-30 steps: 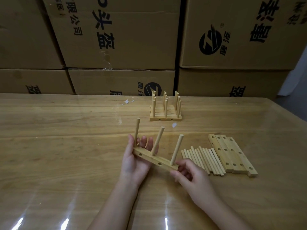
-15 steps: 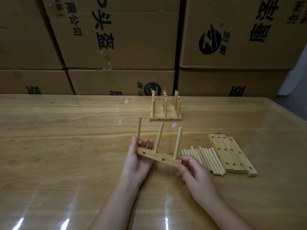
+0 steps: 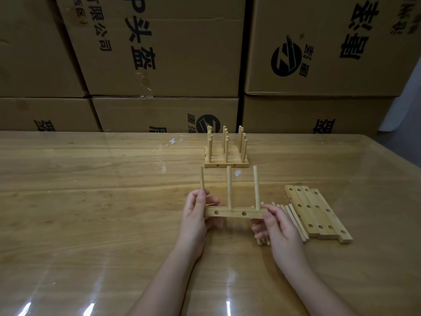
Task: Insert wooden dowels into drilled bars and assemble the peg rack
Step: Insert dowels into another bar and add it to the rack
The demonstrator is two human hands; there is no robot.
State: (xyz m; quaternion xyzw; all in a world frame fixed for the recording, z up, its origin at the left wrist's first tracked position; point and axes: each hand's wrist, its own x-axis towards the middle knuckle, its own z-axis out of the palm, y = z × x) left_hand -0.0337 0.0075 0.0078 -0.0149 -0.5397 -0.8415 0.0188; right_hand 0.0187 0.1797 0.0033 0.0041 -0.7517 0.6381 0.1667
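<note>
A drilled wooden bar (image 3: 235, 212) with three dowels standing up from it is held level above the table, its side holes facing me. My left hand (image 3: 196, 215) grips the bar's left end, fingers around the leftmost dowel (image 3: 201, 181). My right hand (image 3: 276, 226) pinches the bar's right end. Loose dowels (image 3: 293, 216) lie on the table partly under my right hand. Several drilled bars (image 3: 316, 213) lie side by side to the right of them. An assembled peg rack (image 3: 226, 153) stands farther back on the table.
The wooden table (image 3: 91, 201) has a glossy cover. Stacked cardboard boxes (image 3: 159, 53) form a wall behind its far edge. The table's right edge slopes away at the far right. White scraps (image 3: 173, 140) lie near the back.
The bar with three dowels has been turned from a tilt to level and squared toward me. My right hand moved up to grip its right end.
</note>
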